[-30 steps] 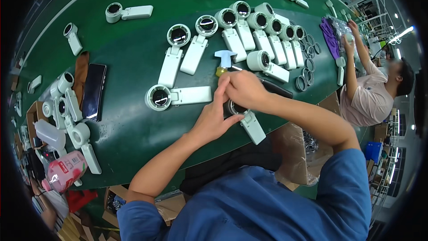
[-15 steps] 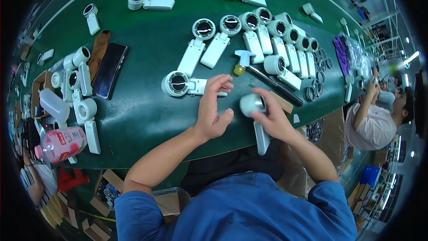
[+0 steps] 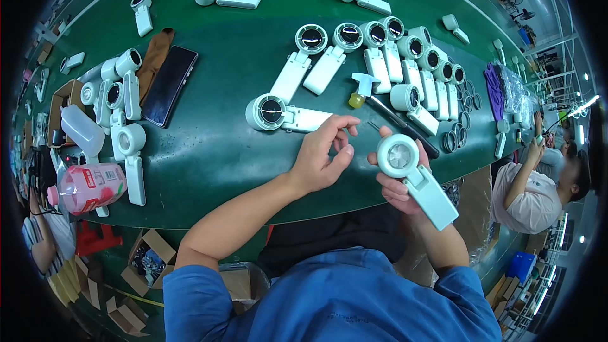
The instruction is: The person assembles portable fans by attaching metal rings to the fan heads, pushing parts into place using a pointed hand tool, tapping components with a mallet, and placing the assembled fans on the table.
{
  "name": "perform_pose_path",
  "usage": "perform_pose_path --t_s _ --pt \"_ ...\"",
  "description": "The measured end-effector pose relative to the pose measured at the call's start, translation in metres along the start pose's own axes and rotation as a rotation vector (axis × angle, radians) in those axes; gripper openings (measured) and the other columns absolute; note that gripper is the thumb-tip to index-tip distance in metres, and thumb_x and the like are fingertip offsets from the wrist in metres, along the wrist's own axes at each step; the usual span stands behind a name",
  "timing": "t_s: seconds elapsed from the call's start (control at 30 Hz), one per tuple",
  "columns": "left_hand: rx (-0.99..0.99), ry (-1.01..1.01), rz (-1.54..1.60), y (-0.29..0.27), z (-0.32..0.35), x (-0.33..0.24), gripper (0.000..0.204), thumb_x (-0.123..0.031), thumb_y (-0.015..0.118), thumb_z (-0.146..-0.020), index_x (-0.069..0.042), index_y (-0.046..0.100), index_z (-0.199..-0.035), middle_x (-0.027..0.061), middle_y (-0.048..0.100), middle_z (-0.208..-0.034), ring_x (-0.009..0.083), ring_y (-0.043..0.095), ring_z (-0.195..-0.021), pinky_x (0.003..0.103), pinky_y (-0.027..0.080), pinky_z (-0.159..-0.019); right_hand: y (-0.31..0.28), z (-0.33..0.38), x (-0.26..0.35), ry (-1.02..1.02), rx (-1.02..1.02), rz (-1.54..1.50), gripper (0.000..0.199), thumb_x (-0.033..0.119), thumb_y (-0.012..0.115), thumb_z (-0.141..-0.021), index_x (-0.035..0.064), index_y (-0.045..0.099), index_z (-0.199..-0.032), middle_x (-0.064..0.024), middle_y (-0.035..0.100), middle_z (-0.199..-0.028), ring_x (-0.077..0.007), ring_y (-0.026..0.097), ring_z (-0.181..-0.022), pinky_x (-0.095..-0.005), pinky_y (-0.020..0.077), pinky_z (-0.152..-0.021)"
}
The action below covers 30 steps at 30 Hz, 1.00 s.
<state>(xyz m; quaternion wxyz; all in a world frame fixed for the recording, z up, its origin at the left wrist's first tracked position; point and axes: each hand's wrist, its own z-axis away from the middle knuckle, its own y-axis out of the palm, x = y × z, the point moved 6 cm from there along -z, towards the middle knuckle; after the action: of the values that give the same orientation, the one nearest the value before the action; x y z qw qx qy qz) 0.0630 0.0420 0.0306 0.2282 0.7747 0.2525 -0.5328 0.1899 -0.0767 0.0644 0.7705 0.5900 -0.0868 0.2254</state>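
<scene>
My right hand (image 3: 399, 195) is wrapped round a pale mint handheld fan (image 3: 437, 199). The fan's round head shows its clear-looking front upward, and its handle slants down to the right. My left hand (image 3: 324, 155) hovers just left of it, fingers loosely bent, thumb apart, nothing in it. Beyond that hand lies another handheld fan (image 3: 304, 119) with a dark disc in its head. A black pen-shaped screwdriver (image 3: 415, 134) rests behind the held fan. Near its far end stands a small yellow-based bottle with a pale blue top (image 3: 358, 97).
Several handheld fans (image 3: 411, 79) stand in rows at the back right, beside black rings (image 3: 457, 136). On the left are a phone (image 3: 170, 87), a brown cloth (image 3: 156, 63), more fans, a white squeeze bottle (image 3: 82, 130) and a pink drink bottle (image 3: 94, 187). A co-worker (image 3: 532, 196) sits at the right.
My right hand has turned the fan so its front faces up and its handle points down right. The left hand has shifted slightly right. The view has swung a little.
</scene>
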Motion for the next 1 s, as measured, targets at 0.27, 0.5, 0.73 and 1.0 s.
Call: perform_pose_path --t_s 0.27,0.5,0.73,1.0 --pt "0.084 0.359 -0.208 0.014 -0.011 -0.031 0.055 -0.017 0.070 -0.085 -0.003 0.051 -0.135 0.0165 0.060 -0.128 0.0269 0.066 -0.100 0.036 0.052 -0.092 -0.003 -0.004 -0.010 -0.090 -0.320 0.640 0.058 0.048 0.047 -0.105 0.0154 0.035 -0.151 -0.0101 0.062 -0.108 -0.0175 0.061 -0.072 -0.0297 0.0507 -0.060" --pt "0.180 0.279 -0.307 0.016 0.001 -0.021 0.080 -0.027 0.087 -0.074 -0.004 0.044 -0.138 0.0198 0.060 -0.131 0.0303 0.061 -0.119 0.039 0.049 -0.099 -0.057 -0.003 -0.030 0.101 -0.224 0.119 0.052 0.045 0.051 -0.105 0.0132 0.043 -0.146 -0.0076 0.063 -0.111 -0.0171 0.063 -0.081 -0.0318 0.0524 -0.066" --pt "-0.138 0.041 -0.166 -0.003 0.029 -0.031 0.087 -0.026 0.083 -0.082 -0.002 0.026 -0.144 0.0230 0.055 -0.131 0.0291 0.058 -0.121 0.040 0.048 -0.099 0.005 -0.018 0.014 -0.795 -0.278 2.490 0.055 0.030 0.075 -0.087 0.0086 0.057 -0.134 -0.0117 0.062 -0.117 -0.0308 0.060 -0.104 -0.0421 0.0474 -0.090" --pt "-0.244 -0.212 -0.719 0.000 0.110 -0.026 0.085 -0.025 0.085 -0.079 0.003 0.035 -0.142 0.0248 0.046 -0.140 0.0427 0.043 -0.135 0.049 0.034 -0.113 -0.037 0.043 0.049 -0.529 -0.703 2.363 0.053 0.021 0.079 -0.081 0.0070 0.061 -0.128 -0.0147 0.060 -0.122 -0.0353 0.055 -0.116 -0.0457 0.0416 -0.098"
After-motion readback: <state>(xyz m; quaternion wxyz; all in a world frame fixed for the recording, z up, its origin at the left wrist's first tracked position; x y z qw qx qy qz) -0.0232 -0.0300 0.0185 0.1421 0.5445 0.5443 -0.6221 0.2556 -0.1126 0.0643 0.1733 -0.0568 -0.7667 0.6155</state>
